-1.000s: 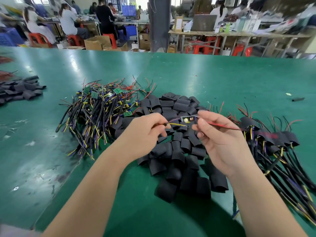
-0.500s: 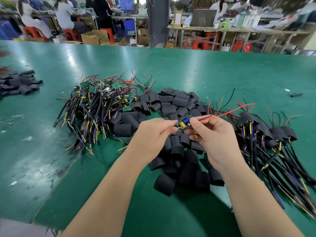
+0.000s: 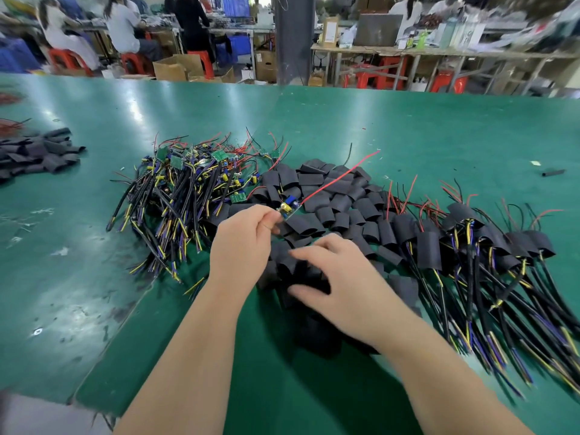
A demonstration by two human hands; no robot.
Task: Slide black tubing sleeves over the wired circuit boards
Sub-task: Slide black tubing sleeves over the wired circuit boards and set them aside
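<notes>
Fetching a sleeve seems to be the step in hand: the left hand is pinching one wired circuit board and holding it just above the pile of black tubing sleeves, while the right hand is reaching down onto the near part of that pile. The next move, I judge, is calling for one sleeve lifted clear, its mouth opened, and the red wire threaded through toward the board. The left fist is curling, knuckles up, with the wire slanting up and away. The right forefinger and thumb are spreading around a sleeve, but blur is hiding whether they are gripping it. Unsleeved boards are lying left on the green table, sleeved ones right.
</notes>
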